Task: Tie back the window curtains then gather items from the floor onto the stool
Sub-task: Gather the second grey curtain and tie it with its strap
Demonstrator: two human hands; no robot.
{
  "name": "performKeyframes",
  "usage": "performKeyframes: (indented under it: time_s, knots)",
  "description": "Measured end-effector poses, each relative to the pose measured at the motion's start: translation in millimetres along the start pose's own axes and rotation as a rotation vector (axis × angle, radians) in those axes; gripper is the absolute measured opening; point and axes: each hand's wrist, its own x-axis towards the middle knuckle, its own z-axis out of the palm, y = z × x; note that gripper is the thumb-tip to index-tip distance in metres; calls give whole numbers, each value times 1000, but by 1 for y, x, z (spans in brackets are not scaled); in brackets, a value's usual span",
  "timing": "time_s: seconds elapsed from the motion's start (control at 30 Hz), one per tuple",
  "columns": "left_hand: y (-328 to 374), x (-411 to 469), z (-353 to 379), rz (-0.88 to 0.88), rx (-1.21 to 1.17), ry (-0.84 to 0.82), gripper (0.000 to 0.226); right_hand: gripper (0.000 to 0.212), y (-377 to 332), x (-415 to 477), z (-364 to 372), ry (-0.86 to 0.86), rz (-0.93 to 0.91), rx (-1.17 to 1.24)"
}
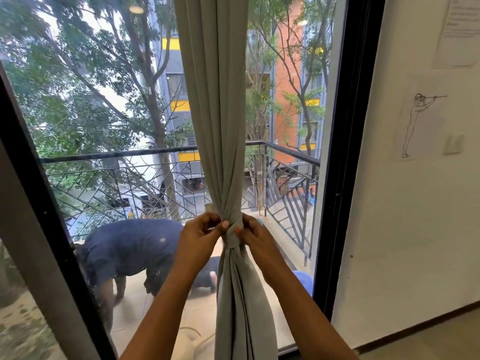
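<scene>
A pale grey-green curtain (215, 100) hangs down the middle of the window, bunched into a narrow waist. A band of the same cloth, the tie-back (232, 236), wraps that waist. My left hand (201, 236) pinches the tie-back from the left with thumb and fingers. From the right, my right hand (253, 235) pinches it too, fingers curled against the cloth. Below the band the curtain spreads out again toward the floor. No stool or floor items show in this view.
The black window frame (342, 152) stands right of the curtain, and a white wall (415, 203) with paper drawings beyond it. Outside the glass, a person in a dark shirt (130, 248) bends over on the balcony behind a metal railing (130, 178).
</scene>
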Motion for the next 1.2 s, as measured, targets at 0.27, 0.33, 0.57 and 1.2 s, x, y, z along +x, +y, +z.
performKeyframes:
  time_s: [0.27, 0.33, 0.57, 1.2]
  knots:
    - [6, 11, -23, 8, -103, 132, 14, 30, 2, -3, 0, 140, -113, -81]
    - [-10, 20, -30, 55, 32, 257, 15, 34, 3, -2, -2, 111, -79, -8]
    - [-39, 47, -22, 150, 503, -237, 75, 30, -8, -3, -14, -62, -34, 21]
    - [-20, 40, -38, -35, 67, -410, 37, 34, -16, -13, -23, 117, -167, -398]
